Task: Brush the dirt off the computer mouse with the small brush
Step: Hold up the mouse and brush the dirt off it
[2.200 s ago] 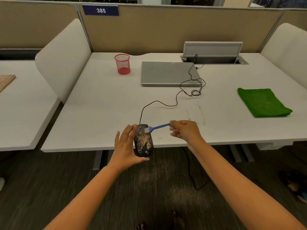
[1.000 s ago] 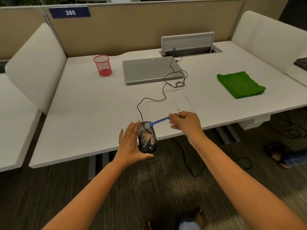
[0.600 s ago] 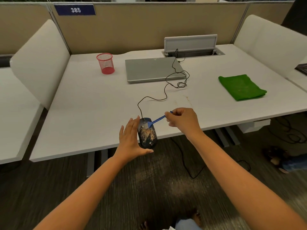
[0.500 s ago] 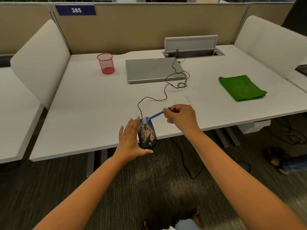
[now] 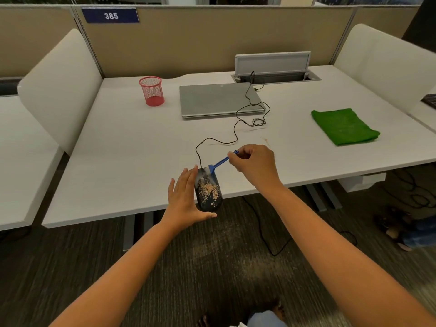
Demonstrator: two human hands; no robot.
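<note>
My left hand holds a black wired computer mouse at the white desk's near edge, past the edge over the floor. Tan, sandy dirt covers the middle of the mouse's back. My right hand pinches the handle end of a small blue brush. The brush head rests at the front of the mouse, by the scroll wheel. The mouse's black cable runs back across the desk towards the laptop.
On the white desk stand a red mesh cup, a closed grey laptop and a folded green cloth. A cable hatch stands open at the back. Dirt lies scattered on the dark carpet below.
The brush head has moved up from the dirty middle of the mouse to its front end as my right hand drew back. The mouse and my left hand stay put.
</note>
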